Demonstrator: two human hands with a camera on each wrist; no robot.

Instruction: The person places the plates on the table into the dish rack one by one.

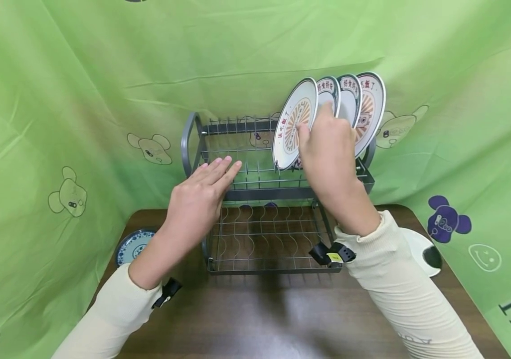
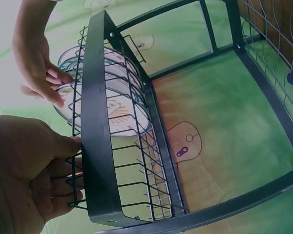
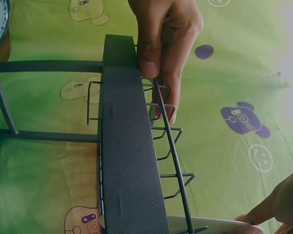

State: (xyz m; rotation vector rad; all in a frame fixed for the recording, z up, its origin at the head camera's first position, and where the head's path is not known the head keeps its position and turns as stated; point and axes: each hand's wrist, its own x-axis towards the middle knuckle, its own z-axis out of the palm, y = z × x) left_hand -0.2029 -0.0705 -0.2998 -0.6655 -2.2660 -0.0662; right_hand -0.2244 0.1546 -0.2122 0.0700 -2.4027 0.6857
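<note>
A dark grey two-tier dish rack (image 1: 273, 193) stands on the table. Several white patterned plates lean upright in the right part of its upper tier. My right hand (image 1: 331, 149) pinches the leftmost plate (image 1: 288, 142) at its right edge, thumb in front and fingers behind. Behind it the rightmost plate (image 1: 374, 94) shows its rim and red writing. My left hand (image 1: 197, 199) holds the upper tier's front edge at the left; in the left wrist view its thumb (image 2: 68, 145) lies against the bar and the fingers reach past the wires. The right wrist view shows that grip too.
The lower tier (image 1: 259, 234) has wavy wires with the brown table (image 1: 237, 309) below. A blue-patterned dish (image 1: 131, 247) lies left of the rack, partly behind my left arm. At the right, a white dish (image 1: 417, 247) with a dark patch sits beside my sleeve. Green printed cloth hangs around.
</note>
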